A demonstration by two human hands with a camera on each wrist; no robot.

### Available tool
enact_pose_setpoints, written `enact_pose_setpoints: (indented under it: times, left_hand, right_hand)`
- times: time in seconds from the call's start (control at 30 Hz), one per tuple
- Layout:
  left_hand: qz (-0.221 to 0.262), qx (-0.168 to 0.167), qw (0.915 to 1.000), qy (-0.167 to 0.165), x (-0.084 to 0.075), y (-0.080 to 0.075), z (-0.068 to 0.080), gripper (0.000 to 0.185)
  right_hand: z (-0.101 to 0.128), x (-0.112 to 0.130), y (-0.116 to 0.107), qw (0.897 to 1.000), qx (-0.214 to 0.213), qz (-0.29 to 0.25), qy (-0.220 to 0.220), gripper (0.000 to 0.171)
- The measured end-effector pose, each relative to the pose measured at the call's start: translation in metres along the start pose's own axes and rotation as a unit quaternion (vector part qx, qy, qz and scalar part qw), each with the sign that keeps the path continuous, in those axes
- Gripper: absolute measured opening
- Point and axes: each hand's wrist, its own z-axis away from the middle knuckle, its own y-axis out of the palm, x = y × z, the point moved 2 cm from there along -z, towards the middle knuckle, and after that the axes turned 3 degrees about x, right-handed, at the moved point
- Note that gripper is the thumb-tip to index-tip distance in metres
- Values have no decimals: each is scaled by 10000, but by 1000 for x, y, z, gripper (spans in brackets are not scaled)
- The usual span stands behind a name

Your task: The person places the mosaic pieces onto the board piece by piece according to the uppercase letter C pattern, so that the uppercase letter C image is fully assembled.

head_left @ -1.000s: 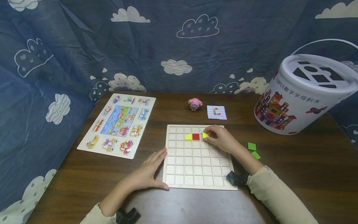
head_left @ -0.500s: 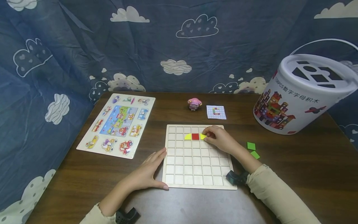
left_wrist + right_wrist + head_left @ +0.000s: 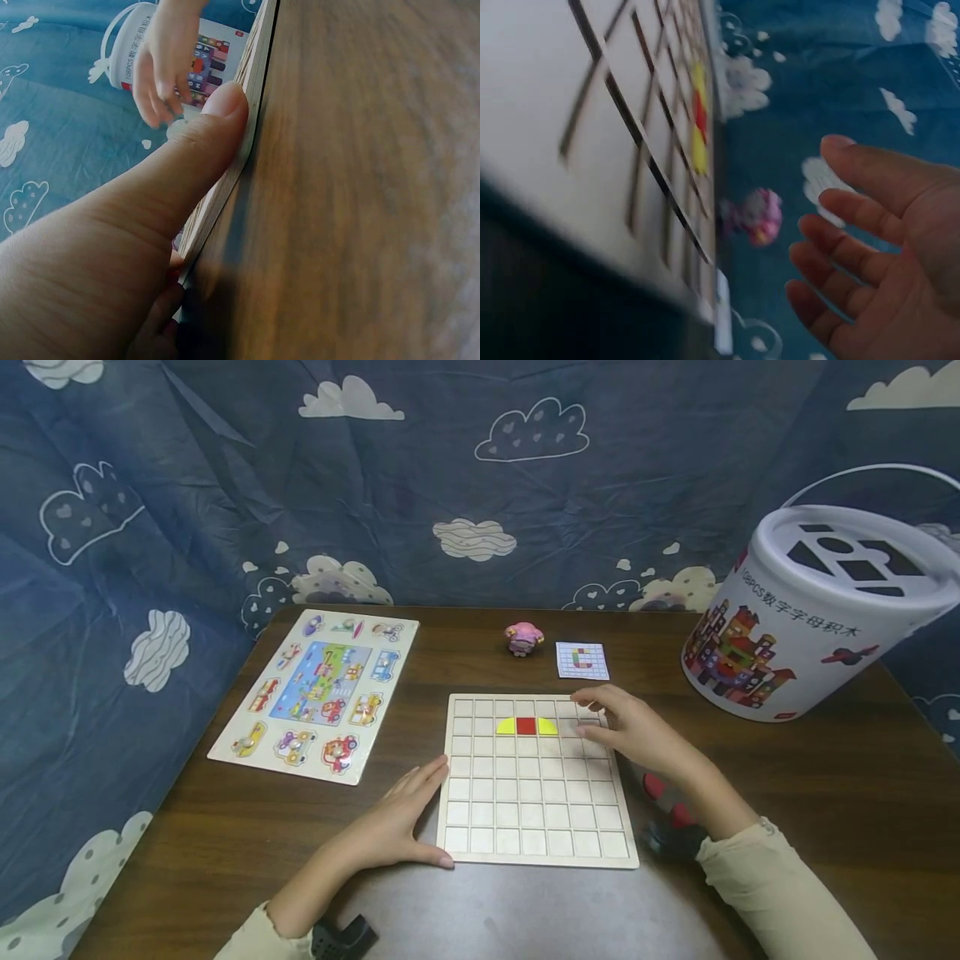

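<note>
A pale wooden grid board [image 3: 537, 827] lies on the dark table. In its second row sit a yellow quarter-round piece [image 3: 506, 726], a red square [image 3: 526, 725] and a second yellow quarter-round piece [image 3: 548, 727], side by side. My right hand [image 3: 611, 722] hovers over the board's upper right corner with relaxed fingers [image 3: 862, 217], holding nothing. My left hand [image 3: 408, 814] lies flat on the table against the board's left edge, thumb [image 3: 202, 142] pressed to the rim [image 3: 251, 90].
A vehicle peg puzzle [image 3: 318, 692] lies at the left. Behind the board stand a small pink figure [image 3: 522, 637] and a pattern card [image 3: 582, 660]. A large white bucket [image 3: 810, 610] stands at the right. Blue cloud fabric hangs behind.
The right hand set the second yellow piece beside the red square, let go and drew back to the right. It now covers the green pieces on the table. The left hand stayed put.
</note>
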Motion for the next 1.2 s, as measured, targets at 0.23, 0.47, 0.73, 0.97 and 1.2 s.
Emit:
enact_pose_setpoints:
  times: [0.23,0.47,0.73,0.97,1.2]
  left_hand:
    - [14,-10,10000,-16,0,0,0,117]
    - [19,16,10000,-52,-1,0,0,117]
    - [-4,-6,10000,-39,0,0,0,117]
    - [11,-9,10000,-38,1,0,0,116]
    - [13,7,10000,-18,0,0,0,116]
  right_hand:
    - [43,-12,-29,9986,-473,215,-2,43]
    - [76,-38,-37,9984,-272,236,442,47]
    - [102,-64,-29,9971,-11,499,567,42]
    - [109,-72,-26,9947,92,755,695,35]
    - [108,-68,-24,9914,-173,1199,504,25]
